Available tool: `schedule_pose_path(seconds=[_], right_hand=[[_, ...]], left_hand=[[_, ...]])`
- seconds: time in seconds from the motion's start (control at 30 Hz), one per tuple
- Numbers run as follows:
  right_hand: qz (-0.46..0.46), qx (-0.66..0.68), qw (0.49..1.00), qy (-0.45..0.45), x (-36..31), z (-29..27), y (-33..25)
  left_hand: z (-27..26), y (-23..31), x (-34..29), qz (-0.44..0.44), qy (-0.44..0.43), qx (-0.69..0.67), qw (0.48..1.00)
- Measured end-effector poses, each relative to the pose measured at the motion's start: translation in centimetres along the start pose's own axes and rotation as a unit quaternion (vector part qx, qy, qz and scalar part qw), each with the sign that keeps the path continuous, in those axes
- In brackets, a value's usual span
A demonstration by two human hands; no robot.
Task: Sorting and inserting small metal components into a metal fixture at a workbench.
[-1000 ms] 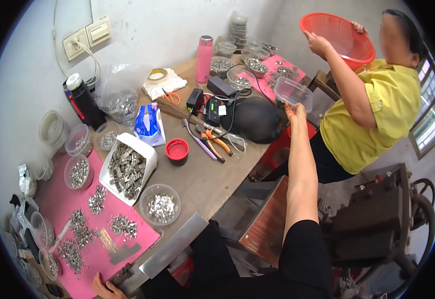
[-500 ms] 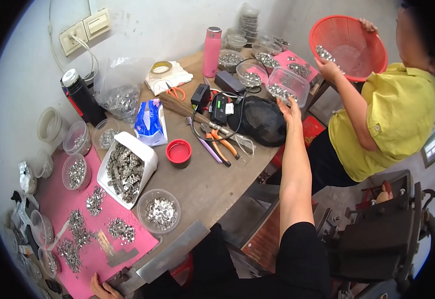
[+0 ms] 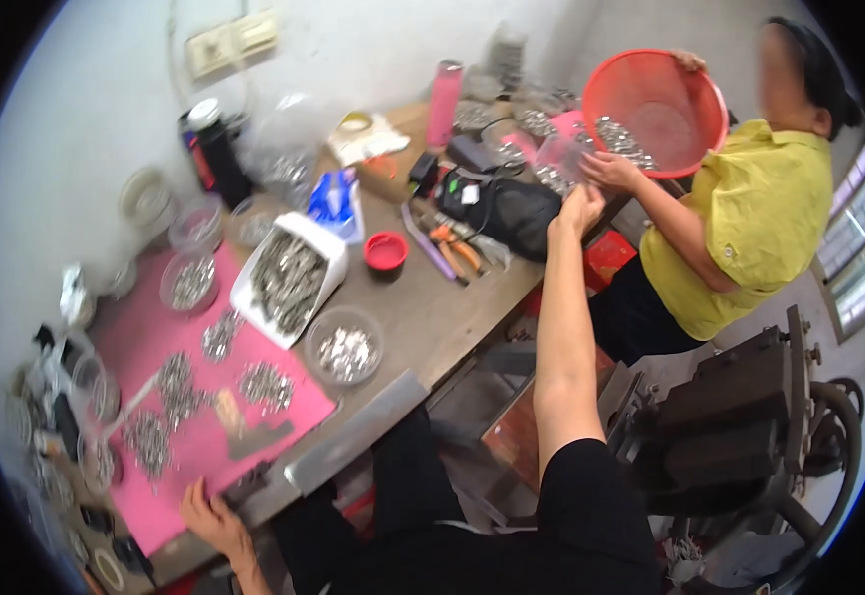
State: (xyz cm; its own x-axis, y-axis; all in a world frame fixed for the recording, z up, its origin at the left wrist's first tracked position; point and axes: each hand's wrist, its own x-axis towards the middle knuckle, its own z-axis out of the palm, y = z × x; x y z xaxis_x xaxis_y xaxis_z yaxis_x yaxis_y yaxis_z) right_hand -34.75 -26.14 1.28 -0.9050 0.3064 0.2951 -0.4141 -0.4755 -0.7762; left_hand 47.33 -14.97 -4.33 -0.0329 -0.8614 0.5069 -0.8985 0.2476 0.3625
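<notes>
My right arm reaches to the far right, and my right hand (image 3: 579,208) grips a clear plastic tub (image 3: 558,151) by its near side. Small silvery metal pieces show inside the tub, blurred. A co-worker's hand (image 3: 611,172) is at the tub's right side; I cannot tell whether it touches. That person, in a yellow shirt (image 3: 765,223), holds a red plastic basin (image 3: 673,104) tilted, with metal pieces (image 3: 623,141) along its lower wall. My left hand (image 3: 212,518) rests at the near edge of the pink mat (image 3: 299,402), fingers apart, holding nothing.
Small metal piles (image 3: 177,387) lie on the mat. Beside it stand a white container (image 3: 328,283) of metal strips, a clear round tub (image 3: 377,349) and a red cup (image 3: 386,253). Pliers (image 3: 464,253) and a black cap (image 3: 522,213) lie farther right. A dark machine (image 3: 720,426) stands at the lower right.
The view has shifted. The co-worker's hand has moved from the basin's rim to beside the tub, and the basin is now nearer to it. More metal pieces show in the basin.
</notes>
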Motion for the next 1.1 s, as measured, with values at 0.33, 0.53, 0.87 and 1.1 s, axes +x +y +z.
schedule_pose_path(seconds=[0.33, 0.53, 0.87, 1.1], right_hand=[[0.104, 0.086, 0.807, -0.575, -34.4, -6.7, -26.6], [0.231, -0.011, 0.682, -0.693, -48.8, -16.7, -28.2], [-0.162, -0.07, 0.592, -0.786, -52.3, -17.2, -28.4], [-0.171, -0.082, 0.605, -0.773, -52.6, -17.2, -28.1]], left_hand=[[0.5, 2.4, 2.1, 0.066, 0.046, -0.087, 0.993], [-0.8, 1.1, 0.7, 0.09, 0.03, -0.124, 0.988], [-1.2, 1.1, 0.5, 0.079, 0.012, -0.132, 0.988], [-0.7, 1.8, 0.7, 0.104, 0.002, -0.085, 0.991]])
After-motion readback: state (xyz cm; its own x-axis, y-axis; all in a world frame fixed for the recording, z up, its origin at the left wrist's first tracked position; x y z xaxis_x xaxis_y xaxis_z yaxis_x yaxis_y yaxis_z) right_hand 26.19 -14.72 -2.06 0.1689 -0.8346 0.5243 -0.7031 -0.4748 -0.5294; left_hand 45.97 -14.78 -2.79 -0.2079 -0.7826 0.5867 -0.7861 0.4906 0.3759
